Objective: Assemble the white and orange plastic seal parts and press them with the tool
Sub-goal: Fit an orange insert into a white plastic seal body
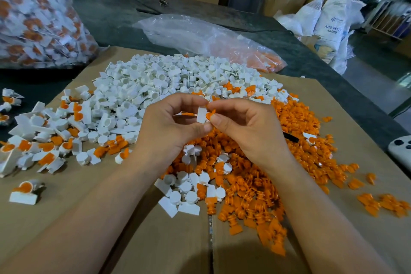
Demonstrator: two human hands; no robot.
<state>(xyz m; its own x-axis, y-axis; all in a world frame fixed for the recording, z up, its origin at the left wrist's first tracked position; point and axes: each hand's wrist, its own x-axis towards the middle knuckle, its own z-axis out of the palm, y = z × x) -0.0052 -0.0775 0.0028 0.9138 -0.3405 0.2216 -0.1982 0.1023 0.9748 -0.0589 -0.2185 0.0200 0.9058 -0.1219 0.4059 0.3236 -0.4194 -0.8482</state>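
Forearms low over cardboard (pixel 89 218). Pinched white seal part (pixel 200 115) in left hand (pixel 169 122) grip, orange part (pixel 210 115) in right hand (pixel 249 127) grip, touching mid-air above loose heaps. Noted small assembled pile (pixel 44 144) at left; pressing seemingly undone.

Even daylight, soft blurred edges

Seal-body heap (pixel 155 82) lay on cardboard (pixel 166 247); insert heap (pixel 311 118) at right, assembled seals (pixel 44 142) at left, filled bag (pixel 37 18) behind them.
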